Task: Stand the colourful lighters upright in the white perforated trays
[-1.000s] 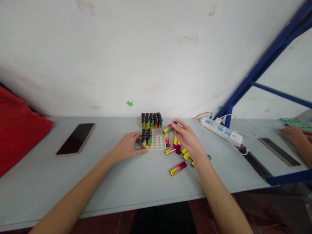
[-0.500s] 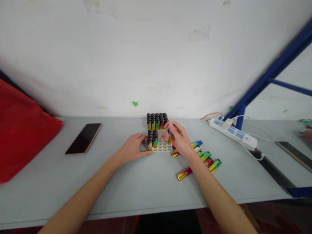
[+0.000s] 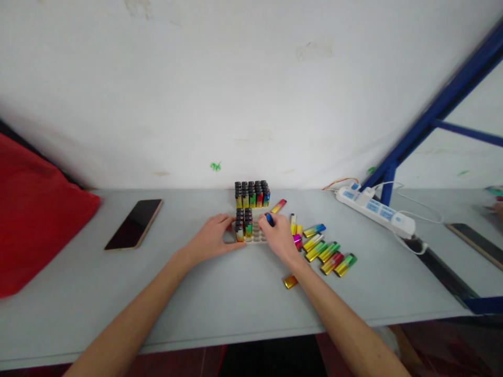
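Observation:
Several lighters [image 3: 248,225] with black tops stand upright in the left columns of a white lighter tray [image 3: 256,240] full of small slots. My left hand [image 3: 212,235] grips the tray's left side, thumb along the front corner and fingers further back. Over the tray's middle, my right hand [image 3: 280,233] pinches a blue lighter [image 3: 269,219]; its lower part is hidden by the fingers. Loose lighters in yellow, green, red and blue lie on the table to the right, one of them a green-yellow lighter [image 3: 346,265]. Part of them is covered by my right wrist.
Behind the tray stands a block of upright lighters [image 3: 252,195] near the wall. A phone [image 3: 134,224] lies at left beside a red cloth [image 3: 35,214]. On the right are a white power strip [image 3: 375,212] with cables, a blue metal frame [image 3: 424,115] and another phone [image 3: 475,243].
My right hand has moved slightly left and down over the tray with the lighter, uncovering more loose lighters. My left hand stays on the tray.

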{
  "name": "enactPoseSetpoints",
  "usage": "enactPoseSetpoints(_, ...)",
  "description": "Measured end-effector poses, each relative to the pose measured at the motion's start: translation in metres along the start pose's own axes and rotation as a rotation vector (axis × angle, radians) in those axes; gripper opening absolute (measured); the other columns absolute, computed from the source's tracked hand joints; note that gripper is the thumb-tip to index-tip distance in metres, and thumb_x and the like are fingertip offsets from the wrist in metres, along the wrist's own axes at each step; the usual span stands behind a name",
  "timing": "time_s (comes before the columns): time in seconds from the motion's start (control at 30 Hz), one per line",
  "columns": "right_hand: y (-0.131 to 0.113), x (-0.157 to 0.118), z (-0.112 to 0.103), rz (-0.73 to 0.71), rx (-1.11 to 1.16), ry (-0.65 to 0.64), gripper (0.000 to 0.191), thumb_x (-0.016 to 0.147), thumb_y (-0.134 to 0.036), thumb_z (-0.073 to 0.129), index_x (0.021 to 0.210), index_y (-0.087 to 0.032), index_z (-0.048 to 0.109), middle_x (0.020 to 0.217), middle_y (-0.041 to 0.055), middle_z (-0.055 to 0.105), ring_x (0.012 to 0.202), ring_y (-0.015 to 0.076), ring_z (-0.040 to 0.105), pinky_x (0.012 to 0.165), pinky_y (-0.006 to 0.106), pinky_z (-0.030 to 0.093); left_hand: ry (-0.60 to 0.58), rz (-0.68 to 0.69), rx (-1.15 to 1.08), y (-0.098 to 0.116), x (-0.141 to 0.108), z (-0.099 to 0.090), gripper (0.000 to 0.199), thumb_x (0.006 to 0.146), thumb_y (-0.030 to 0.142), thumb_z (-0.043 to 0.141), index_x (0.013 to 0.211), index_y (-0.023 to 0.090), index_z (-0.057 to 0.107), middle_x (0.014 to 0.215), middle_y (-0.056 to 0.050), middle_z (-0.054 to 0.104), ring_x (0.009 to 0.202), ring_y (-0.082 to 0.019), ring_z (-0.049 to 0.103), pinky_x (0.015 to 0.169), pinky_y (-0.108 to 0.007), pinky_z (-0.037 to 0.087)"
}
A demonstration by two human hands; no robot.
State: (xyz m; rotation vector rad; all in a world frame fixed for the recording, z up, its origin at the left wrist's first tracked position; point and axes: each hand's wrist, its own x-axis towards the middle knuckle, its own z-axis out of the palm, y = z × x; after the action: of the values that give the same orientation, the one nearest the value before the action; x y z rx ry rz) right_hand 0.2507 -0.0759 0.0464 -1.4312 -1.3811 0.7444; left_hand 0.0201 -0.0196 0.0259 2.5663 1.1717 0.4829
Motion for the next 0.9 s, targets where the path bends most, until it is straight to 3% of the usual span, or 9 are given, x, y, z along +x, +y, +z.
enactPoseSetpoints(0.13, 0.001, -0.001, 0.002, 0.012, -0.028, -0.023, 0.035, 0.087, -0.044, 0.058, 0.06, -0.027, 0.043, 0.058, -0.0046, 0.042, 0.062, 0.0151, 0.04, 0.06, 0.031, 0.027, -0.004, -0.009, 0.008, 0.0, 0.0, 0.0, 0.052, 0.087, 0.072, 0.082, 0.098, 0.022, 0.069, 0.104, -0.009, 0.074, 0.098, -0.033, 0.07, 0.091, -0.043, 0.054)
enactPoseSetpoints(0.23, 0.002, 0.0, 0.002, -0.035, -0.031, -0.031, 0.038, 0.092, -0.048, 0.058, 0.063, -0.026, 0.045, 0.06, -0.0041, 0.045, 0.064, 0.0158, 0.042, 0.061, 0.031, 0.029, -0.008, -0.003, 0.006, 0.001, 0.0, 0.0, 0.052, 0.088, 0.071, 0.081, 0.099, 0.022, 0.069, 0.105, -0.01, 0.074, 0.099, -0.033, 0.07, 0.092, -0.044, 0.054)
enactPoseSetpoints(0.4, 0.0, 0.0, -0.004, -0.169, -0.011, -0.057, 0.045, 0.106, -0.064, 0.053, 0.084, -0.025, 0.059, 0.074, -0.0005, 0.062, 0.072, 0.0189, 0.055, 0.069, 0.03, 0.041, -0.003, -0.006, 0.006, 0.002, 0.0, -0.001, 0.05, 0.089, 0.069, 0.081, 0.102, 0.022, 0.071, 0.106, -0.009, 0.074, 0.1, -0.033, 0.07, 0.093, -0.043, 0.054)
enactPoseSetpoints(0.6, 0.0, 0.002, -0.02, -0.429, -0.16, -0.09, 0.044, 0.117, -0.055, 0.047, 0.087, -0.025, 0.059, 0.093, 0.0068, 0.069, 0.089, 0.023, 0.065, 0.083, 0.033, 0.05, 0.003, -0.002, 0.011, 0.003, 0.0, 0.0, 0.05, 0.088, 0.068, 0.084, 0.106, 0.022, 0.072, 0.107, -0.01, 0.076, 0.101, -0.033, 0.072, 0.094, -0.044, 0.055)
enactPoseSetpoints(0.7, 0.002, 0.001, -0.025, -0.469, -0.269, -0.13, 0.044, 0.119, -0.054, 0.047, 0.087, -0.026, 0.057, 0.084, 0.0037, 0.067, 0.081, 0.0217, 0.063, 0.078, 0.032, 0.048, 0.009, 0.005, 0.006, 0.003, -0.001, 0.0, 0.049, 0.088, 0.066, 0.084, 0.106, 0.022, 0.072, 0.106, -0.009, 0.075, 0.1, -0.033, 0.072, 0.095, -0.044, 0.055)
enactPoseSetpoints(0.8, 0.007, 0.0, -0.026, -0.431, -0.322, -0.251, 0.044, 0.121, -0.054, 0.049, 0.089, -0.026, 0.059, 0.069, -0.0019, 0.062, 0.065, 0.0193, 0.06, 0.068, 0.03, 0.042, 0.016, 0.001, 0.0, 0.003, -0.001, 0.001, 0.048, 0.089, 0.066, 0.083, 0.105, 0.022, 0.071, 0.107, -0.01, 0.075, 0.101, -0.033, 0.071, 0.094, -0.044, 0.055)
enactPoseSetpoints(0.9, 0.011, -0.001, -0.025, -0.437, -0.393, -0.359, 0.038, 0.12, -0.049, 0.056, 0.094, -0.024, 0.065, 0.071, -0.0011, 0.068, 0.066, 0.0192, 0.064, 0.068, 0.029, 0.042, 0.01, 0.005, -0.005, 0.001, -0.001, 0.002, 0.048, 0.09, 0.068, 0.082, 0.103, 0.023, 0.07, 0.106, -0.01, 0.075, 0.101, -0.033, 0.071, 0.092, -0.044, 0.055)
